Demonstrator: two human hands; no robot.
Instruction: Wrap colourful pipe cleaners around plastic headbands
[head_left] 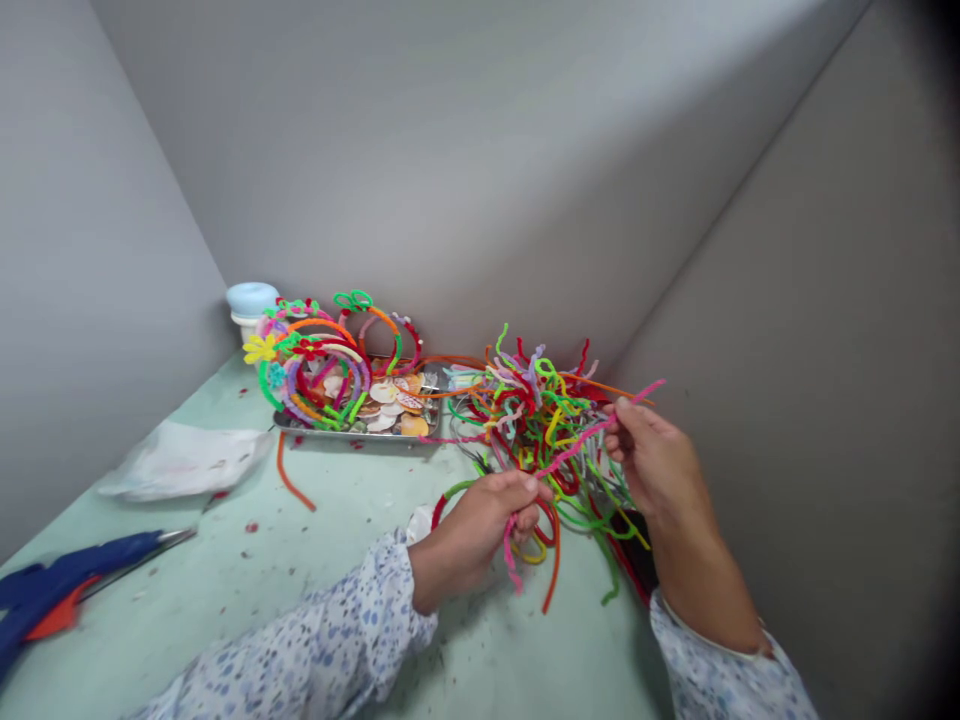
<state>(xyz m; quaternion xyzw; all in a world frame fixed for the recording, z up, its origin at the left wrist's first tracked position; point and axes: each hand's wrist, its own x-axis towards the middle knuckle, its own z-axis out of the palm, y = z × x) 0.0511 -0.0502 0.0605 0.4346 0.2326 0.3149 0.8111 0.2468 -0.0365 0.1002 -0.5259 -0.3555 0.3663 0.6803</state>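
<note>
A pink pipe cleaner stretches between my two hands, slanting up to the right. My left hand is closed on it, and a crinkled tail hangs below the fingers. Its other end is pinched in my right hand, with a short tip sticking out past the thumb. Behind and between the hands lies a tangled heap of many-coloured pipe cleaners. By my left wrist a curved green and red piece shows, partly hidden by the hand.
A metal tray holds shell-like pieces and several decorated pipe-cleaner hoops. To the left are a blue glue gun, a white plastic packet and a blue-lidded container. Grey panels enclose the table.
</note>
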